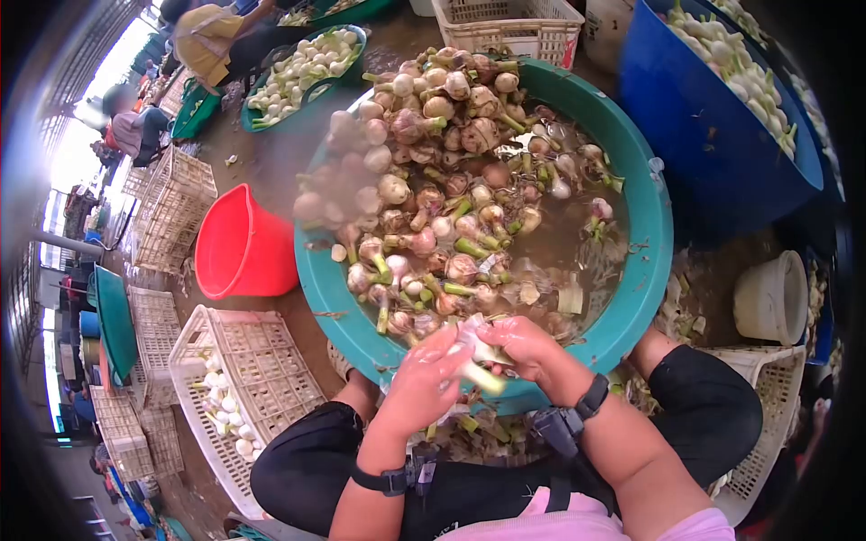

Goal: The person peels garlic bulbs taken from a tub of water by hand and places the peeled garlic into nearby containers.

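My left hand [421,382] and my right hand [525,350] are both closed around one garlic bulb [484,379] at the near rim of a large teal basin [646,261]. Its pale green stem points down toward me, while fingers cover much of the bulb. Some loose, thin skin shows between the hands. Inside the basin, a heap of unpeeled garlic bulbs [460,267] with short stems rises out of murky brown water [564,243]. Peeled skins float near the right hand. A hazy blur hides part of the heap's left side.
Left of the basin stand a red bucket [244,243] and a white crate [187,361] holding peeled garlic. A blue tub [713,135] of garlic is at right, near a white bucket [771,298]. Another crate [505,20] sits behind. People sit at far left.
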Available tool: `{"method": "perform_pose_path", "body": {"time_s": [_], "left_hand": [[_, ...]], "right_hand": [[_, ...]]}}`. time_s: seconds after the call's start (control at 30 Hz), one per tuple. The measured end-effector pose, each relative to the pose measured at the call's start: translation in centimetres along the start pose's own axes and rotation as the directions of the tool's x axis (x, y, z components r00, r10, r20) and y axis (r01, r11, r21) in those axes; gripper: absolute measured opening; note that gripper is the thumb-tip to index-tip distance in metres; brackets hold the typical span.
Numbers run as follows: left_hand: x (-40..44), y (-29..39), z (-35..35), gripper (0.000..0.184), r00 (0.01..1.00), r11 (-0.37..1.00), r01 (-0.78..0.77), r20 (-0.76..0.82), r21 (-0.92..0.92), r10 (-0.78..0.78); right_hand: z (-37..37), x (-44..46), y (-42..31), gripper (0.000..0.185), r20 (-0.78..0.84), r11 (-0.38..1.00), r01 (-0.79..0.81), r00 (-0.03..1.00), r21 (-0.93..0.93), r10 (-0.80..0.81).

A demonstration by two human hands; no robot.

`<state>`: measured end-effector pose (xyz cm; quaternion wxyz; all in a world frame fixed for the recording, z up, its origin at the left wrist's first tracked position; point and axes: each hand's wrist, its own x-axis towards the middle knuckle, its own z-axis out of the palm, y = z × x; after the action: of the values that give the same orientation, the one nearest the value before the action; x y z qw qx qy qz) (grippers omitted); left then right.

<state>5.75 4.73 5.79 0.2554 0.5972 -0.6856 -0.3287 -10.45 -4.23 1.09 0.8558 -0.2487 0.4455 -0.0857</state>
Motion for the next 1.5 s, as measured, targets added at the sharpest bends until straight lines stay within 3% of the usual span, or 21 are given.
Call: {"method": "perform_pose_path", "body": {"time_s": [0.1,0.13,0.2,0.27,0.3,0.4,0.47,0.5,0.57,0.63,0.73,0.77,0.8,0.93,0.97,1.03,1.13,1.2,1.33,1.4,1.5], "left_hand": [[-0.4,-1.4,1.1,0.042,0.991,0.988,-0.129,-0.030,0.078,0.132],[-0.1,-1.3,1.5,0.034,0.957,0.922,0.044,-0.250,-0.386,-0.150],[-0.1,-2.2,1.3,0.027,0.821,0.623,0.072,-0.308,-0.779,-0.480],[-0.4,-3.7,0.5,0.030,0.622,-0.186,-0.117,0.073,-0.976,-0.780],[0.0,-3.1,0.0,0.044,0.493,-0.145,-0.102,0.077,-0.984,-0.867],[-2.0,-4.3,-1.0,0.049,0.670,-0.310,-0.069,0.186,-0.948,-0.719],[-0.9,-3.6,-1.1,0.055,0.521,-0.245,-0.040,0.189,-0.969,-0.833],[-0.4,-3.2,-0.9,0.054,0.488,-0.118,0.014,0.110,-0.993,-0.866],[0.9,-1.0,0.1,0.055,0.492,0.152,0.112,-0.078,-0.982,-0.867],[0.9,-0.5,1.3,0.058,0.770,0.300,0.069,-0.140,-0.951,-0.622],[1.3,1.1,1.1,0.061,0.844,0.398,0.056,-0.169,-0.916,-0.509],[1.3,1.1,0.8,0.059,0.794,0.404,0.058,-0.204,-0.913,-0.573],[1.4,0.9,0.5,0.057,0.730,0.412,0.060,-0.241,-0.909,-0.639],[1.5,-0.8,1.4,0.050,0.712,0.362,0.128,-0.169,-0.923,-0.682],[1.8,-0.7,1.6,0.043,0.694,0.345,0.175,-0.133,-0.922,-0.707],[1.9,-1.0,2.2,0.039,0.685,0.342,0.207,-0.114,-0.917,-0.719],[2.5,-0.9,2.4,0.032,0.660,0.333,0.264,-0.082,-0.905,-0.746],[2.8,-0.8,2.5,0.033,0.647,0.380,0.333,-0.084,-0.863,-0.758],[3.7,-0.3,3.7,0.039,0.658,0.457,0.359,-0.127,-0.814,-0.743],[4.0,0.6,3.9,0.044,0.643,0.118,0.223,0.056,-0.968,-0.764],[3.2,-0.3,3.0,0.039,0.706,-0.093,0.298,0.285,-0.950,-0.649]], "right_hand": [[0.6,-0.9,0.1,0.022,0.094,0.982,0.065,0.992,0.175,-0.082],[0.9,-1.3,0.3,0.024,0.145,0.935,0.131,0.971,0.328,-0.187],[1.1,-2.9,1.1,0.028,0.150,0.906,0.255,0.935,0.339,-0.320],[-1.0,-4.6,1.8,0.027,0.236,0.871,0.488,0.842,0.054,-0.485],[-1.9,-5.8,0.7,0.028,0.234,0.826,0.526,0.793,0.202,-0.562],[-3.3,-8.0,-3.3,0.028,-0.022,0.723,0.581,0.785,0.373,-0.620],[-5.1,-5.5,-3.9,0.031,0.011,0.679,0.343,0.896,-0.649,-0.443],[-3.3,-6.0,-3.5,0.033,-0.018,0.142,0.075,0.826,-0.987,-0.563],[-2.9,-1.9,0.1,0.038,-0.054,0.591,0.398,0.797,-0.702,-0.601],[0.2,-1.6,-0.1,0.049,-0.194,0.979,0.161,0.972,0.127,-0.134],[-3.7,0.1,-2.1,0.051,0.083,0.731,0.089,0.977,0.676,-0.196],[-4.6,-2.3,-6.0,0.055,0.108,0.587,0.272,0.841,0.762,-0.530],[-5.3,-5.3,-10.0,0.065,0.133,0.483,0.528,0.567,0.698,-0.813],[-13.1,-4.2,-17.0,0.079,-0.558,0.392,0.824,0.565,0.409,-0.607],[-17.5,1.5,-15.6,0.068,-0.706,0.518,0.846,0.444,0.127,-0.552],[-23.8,8.4,-11.2,0.030,-0.682,0.752,0.656,0.577,0.060,-0.449],[-26.6,14.4,-8.1,0.012,-0.785,0.759,0.590,0.317,-0.276,-0.532],[-24.7,11.2,-8.0,0.024,-0.683,0.923,0.361,0.709,0.138,-0.175],[-16.2,6.4,-4.0,0.038,-0.289,0.781,0.309,0.804,-0.543,-0.519],[-8.1,2.4,-1.4,0.038,0.003,0.528,0.519,0.715,-0.672,-0.699],[0.1,-1.0,1.8,0.021,0.143,0.495,0.421,0.851,-0.760,-0.505]]}}
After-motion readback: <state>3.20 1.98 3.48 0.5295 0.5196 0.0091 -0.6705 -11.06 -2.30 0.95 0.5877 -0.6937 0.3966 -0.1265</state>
